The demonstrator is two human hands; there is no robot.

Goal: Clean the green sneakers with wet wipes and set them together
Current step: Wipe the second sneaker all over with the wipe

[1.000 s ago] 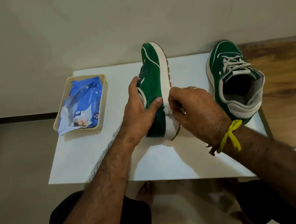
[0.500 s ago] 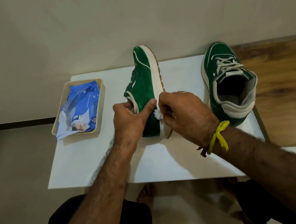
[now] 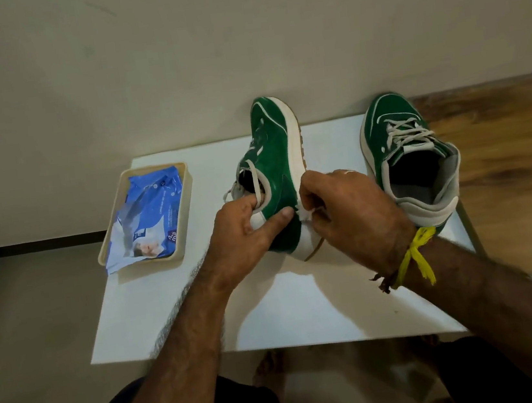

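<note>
One green sneaker (image 3: 272, 160) is tipped on its side on the white table (image 3: 305, 304), its white sole edge turned up. My left hand (image 3: 245, 234) grips it at the heel collar, fingers inside the opening and thumb across the green suede. My right hand (image 3: 351, 213) pinches a small crumpled white wet wipe (image 3: 307, 214) against the sole's side near the heel. The second green sneaker (image 3: 411, 162) stands upright at the table's right, laces up, apart from the first.
A cream tray (image 3: 187, 208) at the table's left holds a blue pack of wet wipes (image 3: 148, 220). A wooden surface (image 3: 518, 175) adjoins the table on the right. A plain wall rises close behind. My knees and bare feet show below the table's near edge.
My left hand shifted from the sneaker's side to its heel collar. The sneaker tilted so its opening shows. My right hand with the wipe slid toward the heel.
</note>
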